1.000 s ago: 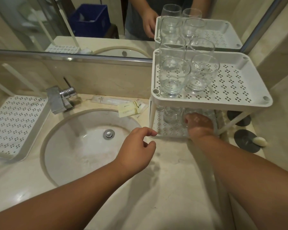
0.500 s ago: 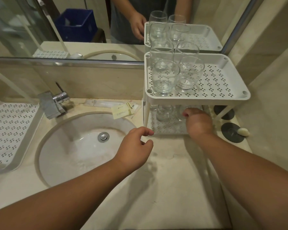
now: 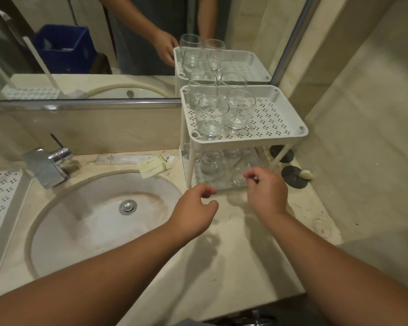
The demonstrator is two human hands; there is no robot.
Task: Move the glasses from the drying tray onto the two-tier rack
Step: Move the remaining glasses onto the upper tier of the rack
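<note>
While both hands (image 3: 193,209) (image 3: 266,192) hover loosely curled — empty — rack posts (image 3: 190,161) flank lower glasses (image 3: 211,161).

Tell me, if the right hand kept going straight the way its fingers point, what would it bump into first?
Probably a glass on the bottom shelf of the rack. The right hand hovers just in front of that shelf with loosely curled fingers aimed inward. The glass is blurry, so its exact depth is unclear.

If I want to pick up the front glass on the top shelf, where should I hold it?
Hold the front glass around its wide round belly, fingers on one side and thumb on the other. It stands upright at the front left corner of the top tier, with another glass close on its right, so come from the front or left, probably the easiest way in.
</note>
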